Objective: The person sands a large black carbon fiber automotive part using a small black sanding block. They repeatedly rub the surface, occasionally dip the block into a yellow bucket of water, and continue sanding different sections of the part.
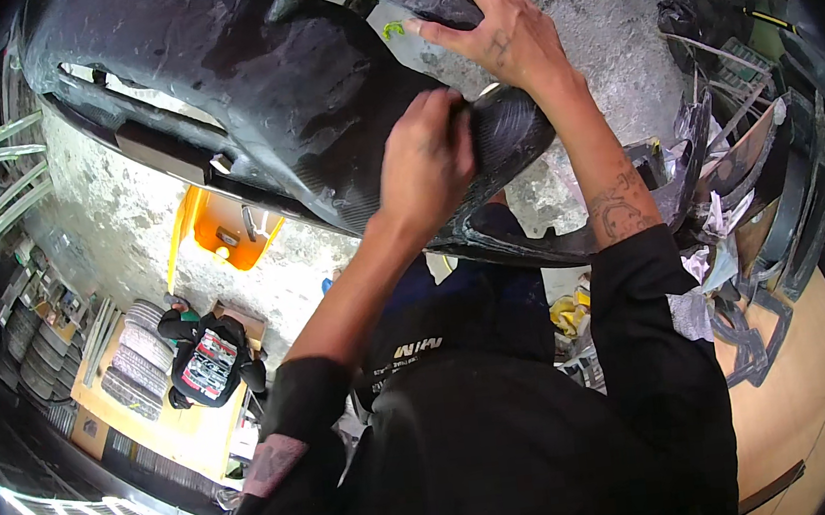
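Observation:
A large black car bumper [253,83] with openings and a scuffed, dusty surface lies across the upper part of the head view, in front of my body. My left hand [427,160] is closed in a fist against its surface, near a rounded end with a fine woven-looking pattern. The fist is slightly blurred. Something dark shows by its fingers, too hidden to name. Farther right, my right hand [515,41] wraps its fingers over the bumper's far edge, thumb on the near side. A small green scrap [393,29] shows beside that thumb.
An orange tub-like stand [230,238] is on the stained concrete floor [115,203] beyond the bumper. Another person [207,359] in black is near stacked tyres [137,362] at left. Black trim parts [792,187] and crumpled paper [725,215] are piled at right.

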Motion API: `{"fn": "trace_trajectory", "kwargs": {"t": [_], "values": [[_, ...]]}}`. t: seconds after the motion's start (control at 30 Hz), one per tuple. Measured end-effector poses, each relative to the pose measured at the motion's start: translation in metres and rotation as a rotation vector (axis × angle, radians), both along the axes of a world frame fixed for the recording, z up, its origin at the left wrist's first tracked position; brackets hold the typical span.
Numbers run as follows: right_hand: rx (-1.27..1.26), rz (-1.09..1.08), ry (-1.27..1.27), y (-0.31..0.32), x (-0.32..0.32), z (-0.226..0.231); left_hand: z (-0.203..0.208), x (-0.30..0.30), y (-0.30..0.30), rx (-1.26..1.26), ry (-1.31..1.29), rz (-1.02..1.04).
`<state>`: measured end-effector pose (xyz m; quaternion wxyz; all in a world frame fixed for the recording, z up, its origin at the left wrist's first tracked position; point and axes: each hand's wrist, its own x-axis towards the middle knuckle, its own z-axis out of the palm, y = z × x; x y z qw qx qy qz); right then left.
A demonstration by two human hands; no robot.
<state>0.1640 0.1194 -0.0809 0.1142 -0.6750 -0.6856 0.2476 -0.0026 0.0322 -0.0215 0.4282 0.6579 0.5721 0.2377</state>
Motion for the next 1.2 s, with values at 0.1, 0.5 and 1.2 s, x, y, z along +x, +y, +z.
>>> {"fn": "trace_trajectory", "kwargs": {"t": [0.1, 0.5, 1.2], "values": [[-0.004, -0.001, -0.019, 0.003, -0.001, 0.009, 0.005, -0.005, -0.008, 0.026, -0.044, 0.031], [0.018, -0.005, -0.016, 0.002, 0.000, -0.002, -0.007, 0.012, 0.012, 0.046, 0.184, -0.118], [0.028, -0.002, -0.010, 0.002, 0.001, 0.003, 0.012, 0.000, -0.007, 0.058, 0.128, -0.090]]}}
